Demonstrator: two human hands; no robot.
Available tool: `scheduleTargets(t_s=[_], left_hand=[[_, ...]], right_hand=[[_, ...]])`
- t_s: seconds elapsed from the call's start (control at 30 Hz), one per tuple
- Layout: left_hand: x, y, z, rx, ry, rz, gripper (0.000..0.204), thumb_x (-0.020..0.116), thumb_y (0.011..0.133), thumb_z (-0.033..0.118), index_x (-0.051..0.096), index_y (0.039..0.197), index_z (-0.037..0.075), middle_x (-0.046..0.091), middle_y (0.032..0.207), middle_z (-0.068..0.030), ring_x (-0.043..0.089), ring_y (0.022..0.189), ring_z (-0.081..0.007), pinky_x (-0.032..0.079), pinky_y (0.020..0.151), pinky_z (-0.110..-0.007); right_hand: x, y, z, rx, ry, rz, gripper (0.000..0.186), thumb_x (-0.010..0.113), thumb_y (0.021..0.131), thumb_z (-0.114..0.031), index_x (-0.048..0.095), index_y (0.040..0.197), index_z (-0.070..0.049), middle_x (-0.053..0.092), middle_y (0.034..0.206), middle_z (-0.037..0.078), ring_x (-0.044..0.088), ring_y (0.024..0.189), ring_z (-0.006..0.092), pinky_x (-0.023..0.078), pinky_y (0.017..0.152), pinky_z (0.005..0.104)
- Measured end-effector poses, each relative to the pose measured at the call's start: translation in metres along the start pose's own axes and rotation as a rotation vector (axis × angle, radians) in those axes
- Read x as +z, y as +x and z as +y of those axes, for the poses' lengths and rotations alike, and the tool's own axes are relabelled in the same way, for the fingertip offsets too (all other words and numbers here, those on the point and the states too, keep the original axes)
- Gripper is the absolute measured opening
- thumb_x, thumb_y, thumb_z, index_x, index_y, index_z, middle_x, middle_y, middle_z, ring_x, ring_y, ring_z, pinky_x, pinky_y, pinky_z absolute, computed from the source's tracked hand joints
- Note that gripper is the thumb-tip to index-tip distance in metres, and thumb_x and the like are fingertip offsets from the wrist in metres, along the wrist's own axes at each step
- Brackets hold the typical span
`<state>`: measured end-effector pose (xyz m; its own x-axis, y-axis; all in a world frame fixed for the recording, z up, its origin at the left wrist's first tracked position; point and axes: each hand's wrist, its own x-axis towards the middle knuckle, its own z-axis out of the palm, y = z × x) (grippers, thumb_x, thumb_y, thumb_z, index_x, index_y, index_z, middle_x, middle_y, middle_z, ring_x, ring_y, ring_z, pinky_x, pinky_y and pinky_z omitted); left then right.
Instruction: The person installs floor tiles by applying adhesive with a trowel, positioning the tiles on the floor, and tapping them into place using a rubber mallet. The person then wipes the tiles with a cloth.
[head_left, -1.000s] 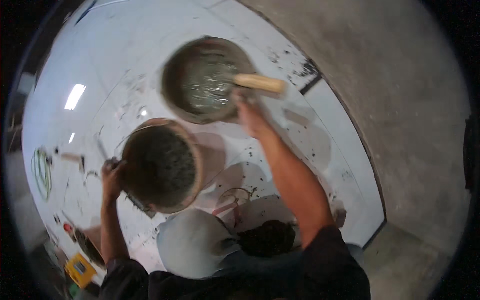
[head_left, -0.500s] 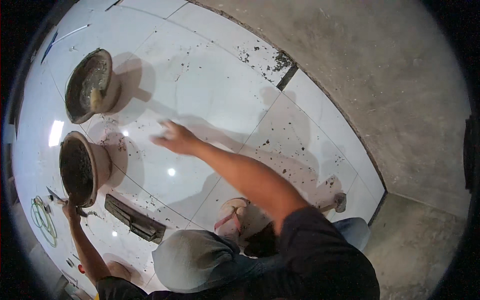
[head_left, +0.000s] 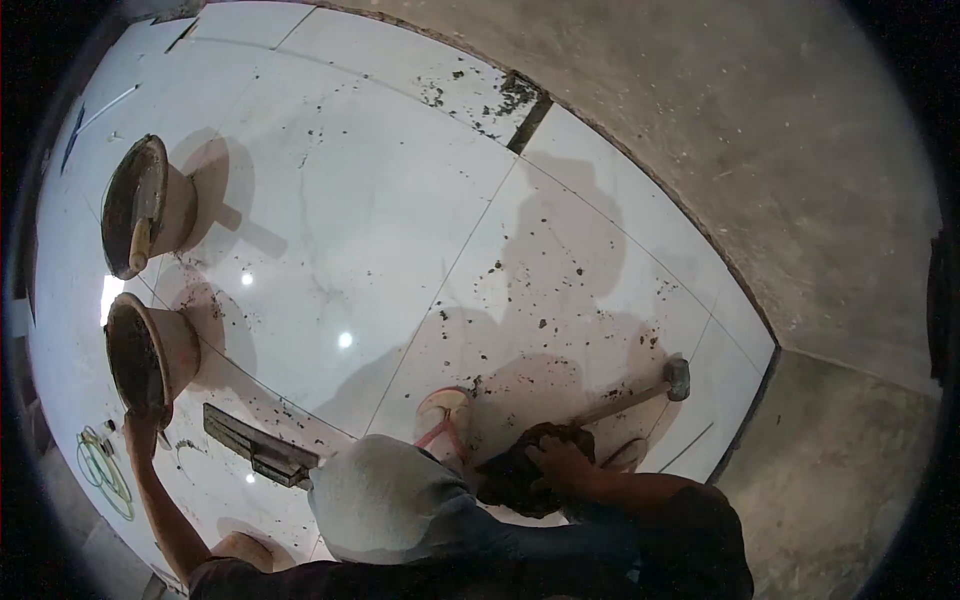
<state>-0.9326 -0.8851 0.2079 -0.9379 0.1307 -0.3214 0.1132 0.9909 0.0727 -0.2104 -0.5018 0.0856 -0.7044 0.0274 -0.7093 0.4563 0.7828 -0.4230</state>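
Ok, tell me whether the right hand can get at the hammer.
Likely yes: the right hand rests on the dark bundle near the hammer, whose head and much of its handle lie uncovered.

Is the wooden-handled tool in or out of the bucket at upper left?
Partly in: its wooden handle juts over the rim of the bucket, while its other end, hard to make out, lies inside.
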Motion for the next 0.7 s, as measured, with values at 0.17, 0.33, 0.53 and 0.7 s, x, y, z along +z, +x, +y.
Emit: scheduleTargets(t_s=[0.17, 0.33, 0.53, 0.7], left_hand=[[-0.019, 0.01, -0.002, 0.049, 0.498, 0.279, 0.049, 0.062, 0.08, 0.039, 0.059, 0.111, 0.001, 0.063, 0.103, -0.0203, 0.062, 0.095, -0.0311, 0.049, 0.078, -0.041], [0.047, -0.085, 0.208, 0.527, -0.264, 0.23, 0.058, 0.063, 0.081, 0.022, 0.043, 0.132, 0.006, 0.049, 0.129, -0.015, 0.052, 0.111, -0.0275, 0.047, 0.087, -0.039], [0.243, -0.28, 0.384, 0.831, -0.482, -1.288, 0.099, 0.082, 0.067, 0.013, 0.02, 0.145, 0.01, 0.044, 0.133, -0.0167, 0.05, 0.116, -0.0274, 0.051, 0.085, -0.036], [0.303, -0.282, 0.449, 0.974, -0.56, -1.091, 0.093, 0.084, 0.064, 0.019, 0.03, 0.139, 0.004, 0.05, 0.127, -0.0183, 0.051, 0.118, -0.0271, 0.047, 0.093, -0.038]], right_hand=[[-0.038, 0.001, -0.018, 0.143, -0.067, 0.167, 0.044, 0.052, 0.085, -0.016, 0.046, 0.127, -0.005, 0.046, 0.116, 0.024, 0.054, 0.1, 0.0392, 0.047, 0.083, 0.0485], [-0.023, 0.044, 0.005, -0.049, 0.212, 0.077, 0.037, 0.051, 0.085, -0.014, 0.048, 0.121, -0.004, 0.049, 0.117, 0.021, 0.055, 0.102, 0.0356, 0.048, 0.084, 0.0437], [-0.086, 0.128, -0.011, 0.018, 0.705, 0.769, 0.05, 0.062, 0.081, -0.04, 0.054, 0.104, 0.004, 0.056, 0.102, 0.026, 0.057, 0.093, 0.0399, 0.047, 0.077, 0.0458], [-0.156, 0.116, 0.013, 0.329, 1.011, 0.849, 0.047, 0.06, 0.084, -0.04, 0.056, 0.093, 0.006, 0.058, 0.089, 0.028, 0.059, 0.084, 0.0402, 0.045, 0.072, 0.0468]])
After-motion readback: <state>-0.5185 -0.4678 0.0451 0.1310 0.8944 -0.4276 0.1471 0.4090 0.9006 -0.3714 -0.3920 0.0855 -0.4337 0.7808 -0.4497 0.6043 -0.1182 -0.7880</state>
